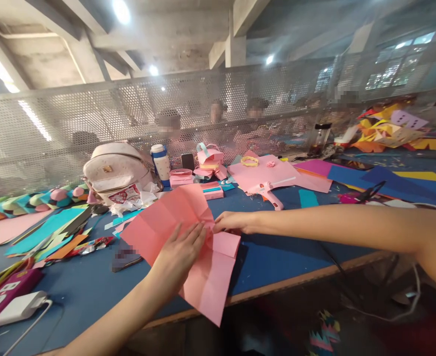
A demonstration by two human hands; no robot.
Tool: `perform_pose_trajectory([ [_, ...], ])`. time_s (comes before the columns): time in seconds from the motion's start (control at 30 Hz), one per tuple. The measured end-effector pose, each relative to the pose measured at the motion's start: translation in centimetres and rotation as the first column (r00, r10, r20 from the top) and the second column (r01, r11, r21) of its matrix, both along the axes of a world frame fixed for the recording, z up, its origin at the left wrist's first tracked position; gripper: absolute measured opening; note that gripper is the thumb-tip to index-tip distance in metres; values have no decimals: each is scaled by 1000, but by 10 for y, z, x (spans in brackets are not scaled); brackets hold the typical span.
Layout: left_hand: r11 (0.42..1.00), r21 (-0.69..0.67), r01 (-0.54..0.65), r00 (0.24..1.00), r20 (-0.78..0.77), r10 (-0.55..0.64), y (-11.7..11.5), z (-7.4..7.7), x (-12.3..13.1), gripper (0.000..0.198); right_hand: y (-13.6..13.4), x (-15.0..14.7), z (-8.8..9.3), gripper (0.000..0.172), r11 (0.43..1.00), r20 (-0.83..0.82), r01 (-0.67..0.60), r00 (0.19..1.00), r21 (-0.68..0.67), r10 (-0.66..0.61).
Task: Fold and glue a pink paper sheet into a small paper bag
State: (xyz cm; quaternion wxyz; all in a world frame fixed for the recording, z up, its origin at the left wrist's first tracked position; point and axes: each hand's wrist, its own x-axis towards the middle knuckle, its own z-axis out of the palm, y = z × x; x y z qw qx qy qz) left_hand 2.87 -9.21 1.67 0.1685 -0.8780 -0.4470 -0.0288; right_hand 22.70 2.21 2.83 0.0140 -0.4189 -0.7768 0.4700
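Note:
A large sheet of pink paper [218, 277], creased with fold lines, tilts up near the table's front edge. My left hand [182, 252] lies on it, fingers stretched out and pressing near its middle. At the paper's right side, my right hand [234, 222] has its fingers closed on the folded part beside my left fingertips. Its fingertips are partly hidden by the paper. Behind the paper is a small pink paper box with a blue strip [213, 191]. A pink hot glue gun [266, 193] rests beyond my right hand.
A pale backpack [119, 170] and a white-and-blue bottle [161, 164] stand by the perforated metal screen [203, 89]. Coloured paper [47, 230], a phone [126, 258] and a purple power strip [8, 296] lie left. Several people sit beyond the screen.

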Motion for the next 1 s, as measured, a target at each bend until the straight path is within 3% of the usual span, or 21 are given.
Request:
perform_pose_trajectory([
  [0.17, 993, -110, 38, 995, 96, -28, -4, -31, 4, 58, -3, -2, 2, 10, 987, 102, -154, 984, 45, 149],
  [0.27, 998, -59, 29, 988, 151, -20, -11, -41, 11, 56, -2, -7, 10, 10, 973, 199, -220, 959, 69, 203],
  [0.37, 998, -50, 31, 996, 85, -27, -13, -43, 15, 57, -1, -10, 21, 17, 951, 308, -278, 924, 139, 225],
  [0.5, 998, -69, -5, 999, 39, 8, -11, -48, 14, 62, -2, -8, 33, 27, 894, 373, -275, 918, 352, 136],
  [0.6, 999, -43, 0, 999, 48, 2, -10, -53, 13, 60, -5, -3, 32, 22, 842, 352, -248, 933, 479, 74],
  [0.83, 999, 47, 11, 999, 44, -13, -10, -61, 10, 66, -9, 2, 21, 28, 830, 311, -261, 944, 493, 112],
  [1.0, 999, 25, 47, 997, 66, -49, -11, -58, 8, 69, -5, 2, 19, 30, 840, 310, -286, 939, 461, 150],
])
